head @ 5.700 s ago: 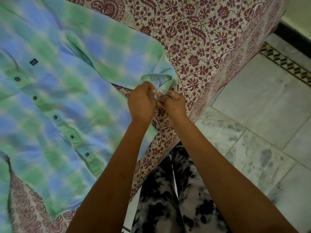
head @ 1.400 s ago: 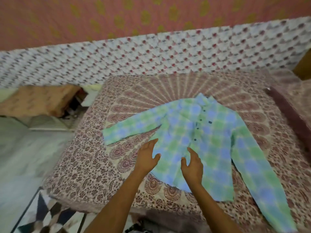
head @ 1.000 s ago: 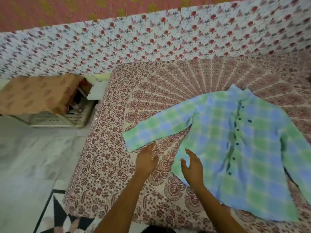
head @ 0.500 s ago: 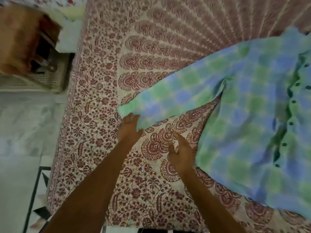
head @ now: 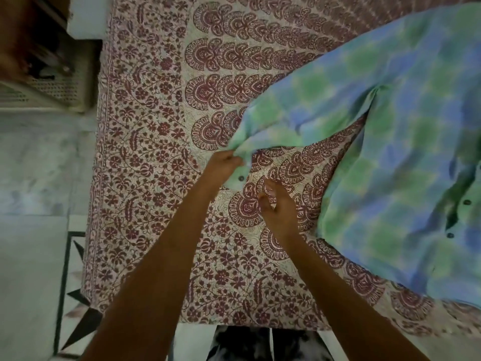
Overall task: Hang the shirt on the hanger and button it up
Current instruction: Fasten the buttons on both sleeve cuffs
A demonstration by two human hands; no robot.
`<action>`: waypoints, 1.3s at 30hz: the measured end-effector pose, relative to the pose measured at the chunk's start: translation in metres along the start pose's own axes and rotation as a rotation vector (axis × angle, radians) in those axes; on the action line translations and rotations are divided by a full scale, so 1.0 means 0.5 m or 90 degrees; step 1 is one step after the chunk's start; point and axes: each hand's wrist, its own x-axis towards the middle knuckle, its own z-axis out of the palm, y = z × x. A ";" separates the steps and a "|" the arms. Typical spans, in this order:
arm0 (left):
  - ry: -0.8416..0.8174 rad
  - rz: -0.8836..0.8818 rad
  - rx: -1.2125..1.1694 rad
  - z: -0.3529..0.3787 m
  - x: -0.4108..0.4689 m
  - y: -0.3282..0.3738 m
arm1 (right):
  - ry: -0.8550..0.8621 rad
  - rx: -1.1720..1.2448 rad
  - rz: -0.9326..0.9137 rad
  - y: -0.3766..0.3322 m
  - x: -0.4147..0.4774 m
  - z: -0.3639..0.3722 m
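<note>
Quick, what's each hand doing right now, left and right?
Left hand: closed, pinching the sleeve cuff of the shirt.
Right hand: fingers curled just below the cuff, holding nothing visible; closure unclear.

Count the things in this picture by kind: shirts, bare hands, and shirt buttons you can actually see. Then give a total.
Shirt: 1
Hands: 2, left hand, right hand
Buttons: 3, cuff button, placket buttons
Total: 6
</note>
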 end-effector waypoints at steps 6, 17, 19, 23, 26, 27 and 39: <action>-0.031 -0.075 -0.227 0.042 -0.064 -0.012 | 0.035 0.122 -0.013 -0.028 -0.016 0.000; -0.070 0.011 -0.277 0.031 -0.106 -0.037 | 0.051 0.444 0.119 -0.029 -0.009 -0.002; -0.103 0.013 -0.368 0.019 -0.108 -0.017 | 0.042 0.514 0.188 -0.044 -0.006 -0.009; -0.210 0.036 -0.497 0.012 -0.111 0.013 | -0.069 0.511 0.334 -0.062 0.006 0.016; -0.214 0.039 -0.499 0.001 -0.106 0.022 | -0.086 0.654 0.356 -0.067 0.012 0.023; -0.197 0.039 -0.478 -0.003 -0.104 0.024 | -0.079 0.709 0.363 -0.068 0.013 0.018; 0.206 0.198 0.451 0.018 -0.059 -0.111 | 0.373 0.184 0.101 0.049 -0.043 -0.015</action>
